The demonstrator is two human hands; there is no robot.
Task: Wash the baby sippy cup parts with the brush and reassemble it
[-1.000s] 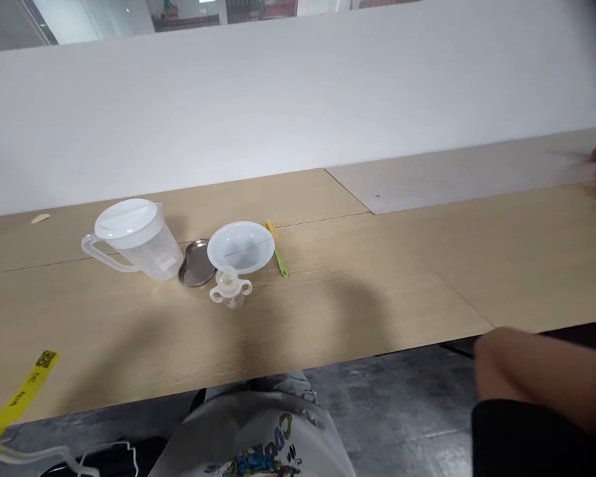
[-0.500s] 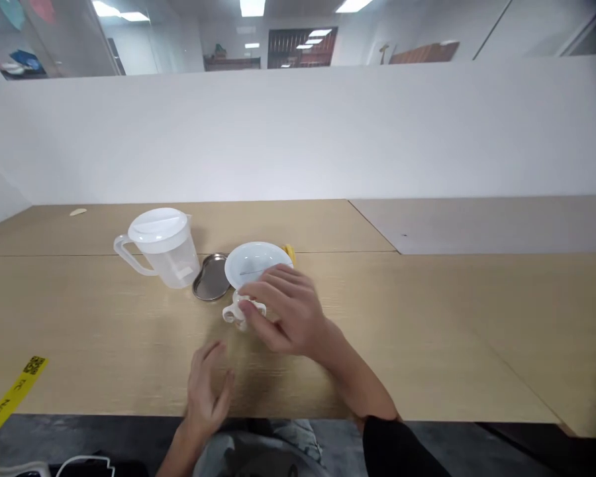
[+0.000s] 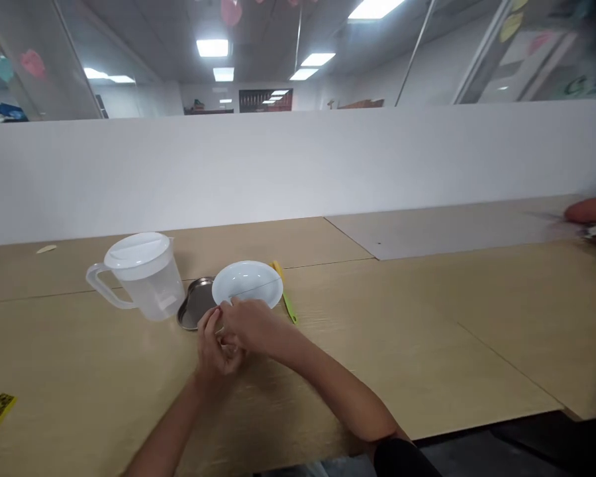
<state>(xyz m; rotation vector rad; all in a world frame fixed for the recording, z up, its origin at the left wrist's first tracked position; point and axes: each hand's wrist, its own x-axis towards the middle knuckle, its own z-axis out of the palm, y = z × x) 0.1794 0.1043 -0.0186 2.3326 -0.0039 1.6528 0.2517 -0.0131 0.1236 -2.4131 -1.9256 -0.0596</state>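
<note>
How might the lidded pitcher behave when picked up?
The pitcher is probably light: its see-through walls suggest thin plastic. Its shiny lid might feel slippery. Lifted by the one-sided handle, it may tilt.

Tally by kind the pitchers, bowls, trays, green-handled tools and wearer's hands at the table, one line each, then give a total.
Pitchers: 1, the pitcher
Bowls: 1, the white bowl
Trays: 1, the metal tray
Green-handled tools: 1, the tool
Wearer's hands: 2, left hand and right hand
Total: 6
</note>
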